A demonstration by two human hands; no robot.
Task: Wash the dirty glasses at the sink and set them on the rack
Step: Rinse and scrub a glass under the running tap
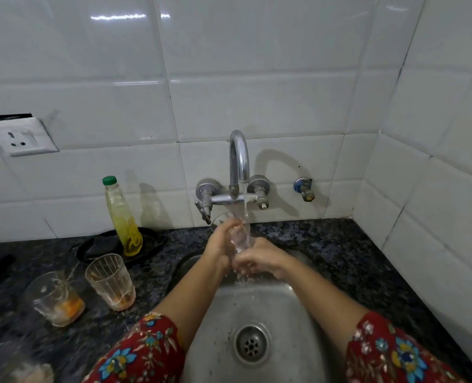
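Over the steel sink [223, 322] I hold a clear glass [239, 239], tilted, under water running from the tap [239, 161]. My left hand [222, 241] wraps the glass near its rim, and my right hand [259, 259] grips its base. Two dirty glasses stand on the counter to the left: one [110, 280] with orange residue at its bottom, and another [54, 298] further left with orange dregs. A third glass [16, 366] shows blurred at the bottom left corner. No rack is in view.
A bottle of yellow liquid with a green cap [123, 217] stands on a black tray [149, 241] behind the glasses. The dark granite counter [348, 261] surrounds the sink. White tiled walls close off the back and right. A wall socket [21, 138] sits at left.
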